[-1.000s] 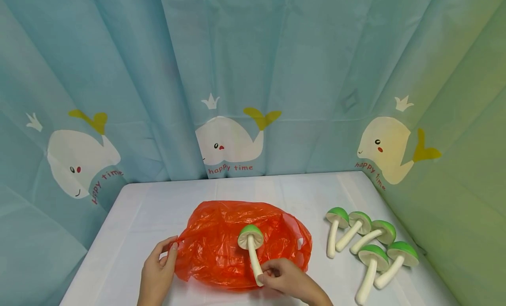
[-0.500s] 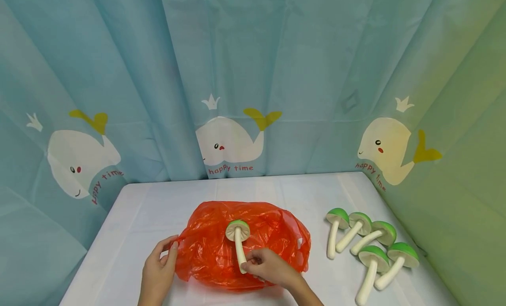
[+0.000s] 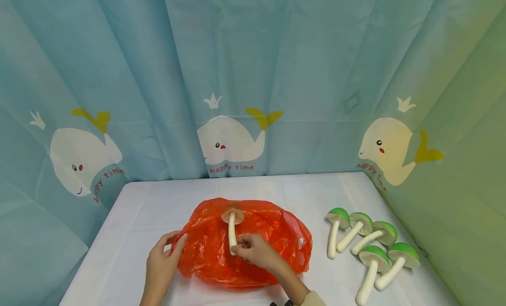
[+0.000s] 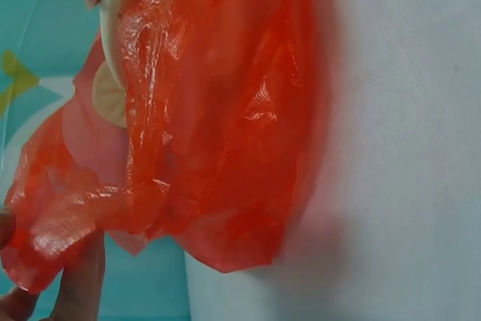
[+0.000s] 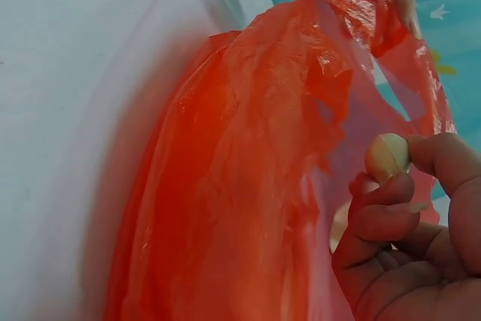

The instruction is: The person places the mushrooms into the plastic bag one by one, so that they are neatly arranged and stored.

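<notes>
A red plastic bag [image 3: 261, 271] lies on the white table with its mouth spread. At its left side my left hand [image 3: 161, 264] pinches the edge; in the left wrist view the thin plastic [image 4: 60, 223] lies between thumb and fingers. My right hand [image 3: 257, 252] pinches a toy mushroom [image 3: 232, 233] near the bottom of its pale stem, over the bag. The cap points away from me, inside the bag's mouth, and red plastic partly covers it. From the right wrist, the stem's rounded end [image 5: 387, 155] shows between thumb and fingers.
Several green-capped toy mushrooms [image 3: 373, 253] lie in a group on the right of the white table [image 3: 150, 209]. Behind the table hangs a blue curtain [image 3: 316, 77] printed with whales; a greenish curtain stretch [image 3: 466, 218] borders the right side.
My right hand has carried the mushroom left and away from me, and its cap has gone into the bag's mouth. My left hand has moved slightly with the bag's edge.
</notes>
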The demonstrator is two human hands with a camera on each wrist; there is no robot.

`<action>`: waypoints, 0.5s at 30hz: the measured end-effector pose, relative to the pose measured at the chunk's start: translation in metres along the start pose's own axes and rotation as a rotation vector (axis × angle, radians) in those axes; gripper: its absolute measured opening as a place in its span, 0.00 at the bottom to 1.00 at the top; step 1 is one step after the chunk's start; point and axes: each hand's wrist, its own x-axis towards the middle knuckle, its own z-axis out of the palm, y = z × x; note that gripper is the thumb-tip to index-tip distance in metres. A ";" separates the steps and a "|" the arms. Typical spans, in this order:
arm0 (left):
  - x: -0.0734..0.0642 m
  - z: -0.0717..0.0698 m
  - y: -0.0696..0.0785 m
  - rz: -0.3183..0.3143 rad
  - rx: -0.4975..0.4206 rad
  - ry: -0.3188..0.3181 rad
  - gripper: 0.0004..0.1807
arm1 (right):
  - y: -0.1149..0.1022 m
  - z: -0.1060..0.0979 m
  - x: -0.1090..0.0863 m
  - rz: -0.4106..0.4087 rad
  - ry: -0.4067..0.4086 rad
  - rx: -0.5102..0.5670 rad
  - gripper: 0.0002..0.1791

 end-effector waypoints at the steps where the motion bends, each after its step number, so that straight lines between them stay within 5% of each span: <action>1: 0.001 0.000 0.000 0.003 -0.003 0.004 0.25 | -0.001 0.001 0.002 -0.001 0.008 -0.011 0.10; 7: 0.006 0.005 0.001 0.037 -0.003 0.061 0.24 | -0.001 0.012 0.012 -0.004 0.034 -0.058 0.11; 15: 0.010 0.013 0.007 0.043 -0.039 0.053 0.23 | 0.006 0.027 0.022 -0.002 0.017 -0.078 0.12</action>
